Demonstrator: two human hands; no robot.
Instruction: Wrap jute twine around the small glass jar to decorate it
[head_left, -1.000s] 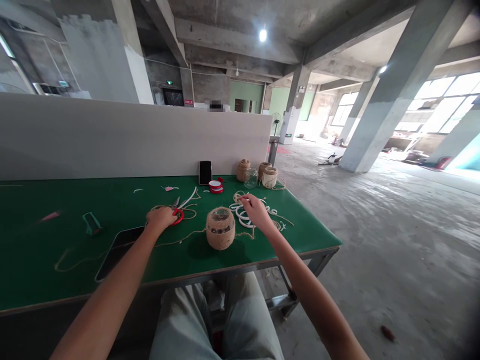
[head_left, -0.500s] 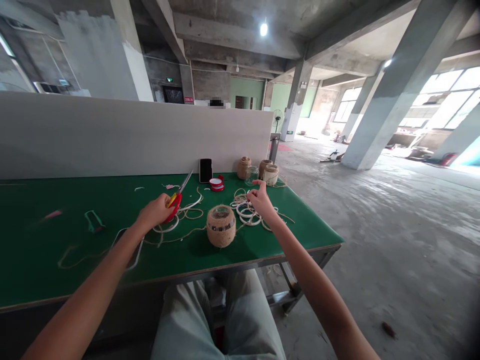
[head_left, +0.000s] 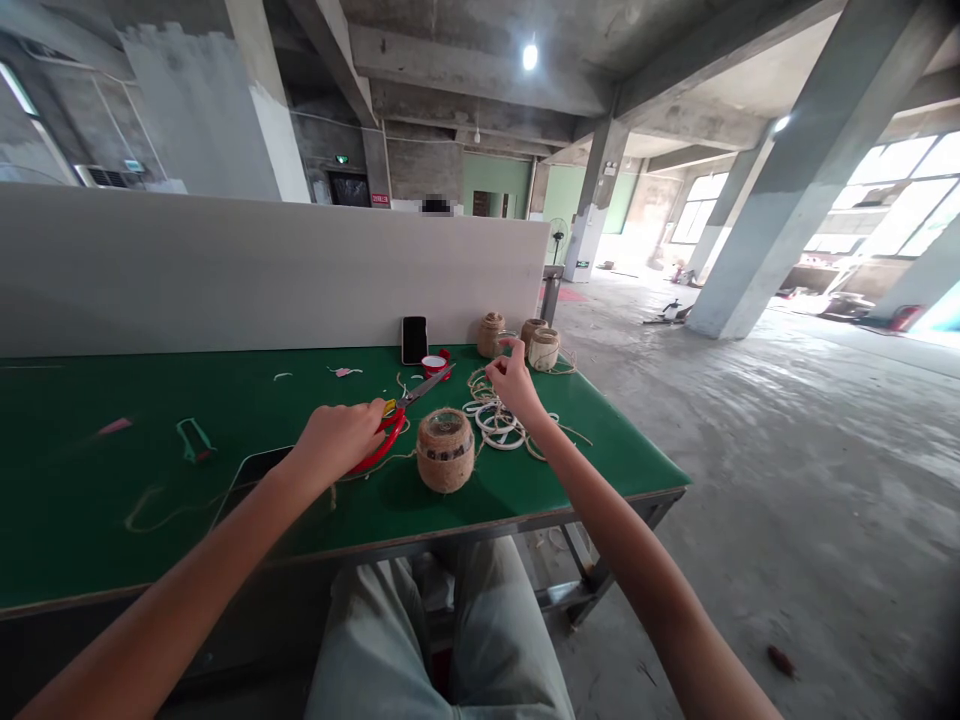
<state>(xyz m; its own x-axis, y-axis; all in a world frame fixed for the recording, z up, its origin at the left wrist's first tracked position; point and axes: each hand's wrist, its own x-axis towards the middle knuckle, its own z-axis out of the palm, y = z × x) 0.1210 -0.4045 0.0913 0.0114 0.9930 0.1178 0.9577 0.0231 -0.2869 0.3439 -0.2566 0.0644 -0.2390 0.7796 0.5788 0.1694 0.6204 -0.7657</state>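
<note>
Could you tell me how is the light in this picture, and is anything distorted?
In the head view, the windows glare white, the ceiling lamp is overexposed, the wide lens stretches the left forearm, and the twine-wrapped jar casts a dark shadow on the green table.

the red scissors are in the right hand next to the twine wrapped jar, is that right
Not quite: the red scissors are in the left hand, not the right hand, as the head view shows. They are next to the twine wrapped jar.
</note>
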